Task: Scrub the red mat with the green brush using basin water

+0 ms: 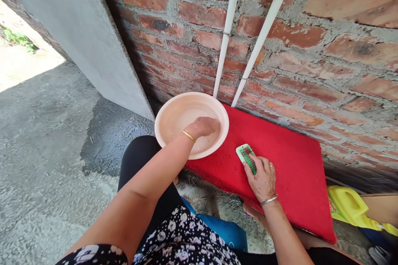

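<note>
My left hand [203, 126], with a gold bangle at the wrist, reaches down into a pale pink basin [160, 130] of water. Its fingers curve downward and their tips are hidden, so whether they hold anything does not show. The basin rests at the left end of a bench covered in red cloth [292, 161]. On that cloth my right hand [263, 177] grips a green scrub brush [245, 152] with a pale edge, fingers closed over its near end. A silver bangle and a ring are on this hand.
Behind the bench rises a brick wall [211, 14] with two white pipes [228, 29]. A grey slab [81, 29] leans at the left, beside wet concrete floor [105, 145]. A yellow jug [350, 205] lies past the bench's right end. Something blue [222, 230] sits below the bench.
</note>
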The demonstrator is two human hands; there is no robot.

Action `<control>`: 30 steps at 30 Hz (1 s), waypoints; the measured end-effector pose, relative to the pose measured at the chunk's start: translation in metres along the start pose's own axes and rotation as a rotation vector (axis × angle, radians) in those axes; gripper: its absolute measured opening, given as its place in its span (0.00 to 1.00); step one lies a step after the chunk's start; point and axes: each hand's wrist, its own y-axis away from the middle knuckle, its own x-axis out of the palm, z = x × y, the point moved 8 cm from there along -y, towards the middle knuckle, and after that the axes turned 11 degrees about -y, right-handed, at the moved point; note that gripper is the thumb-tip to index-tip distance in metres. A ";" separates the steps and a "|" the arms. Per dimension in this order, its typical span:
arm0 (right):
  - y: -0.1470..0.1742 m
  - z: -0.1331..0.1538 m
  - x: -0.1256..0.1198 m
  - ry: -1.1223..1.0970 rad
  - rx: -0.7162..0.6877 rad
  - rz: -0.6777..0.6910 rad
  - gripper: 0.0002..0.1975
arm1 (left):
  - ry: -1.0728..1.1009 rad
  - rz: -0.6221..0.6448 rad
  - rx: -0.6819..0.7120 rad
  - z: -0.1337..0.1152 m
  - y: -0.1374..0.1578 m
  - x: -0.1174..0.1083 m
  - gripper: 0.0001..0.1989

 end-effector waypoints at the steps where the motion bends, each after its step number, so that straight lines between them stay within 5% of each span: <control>1: 0.000 0.000 0.000 0.001 -0.003 0.002 0.17 | -0.003 0.000 0.003 0.000 0.000 0.000 0.15; 30: -0.002 0.005 -0.003 0.025 -0.035 -0.009 0.16 | -0.029 -0.026 0.010 0.001 -0.003 0.005 0.15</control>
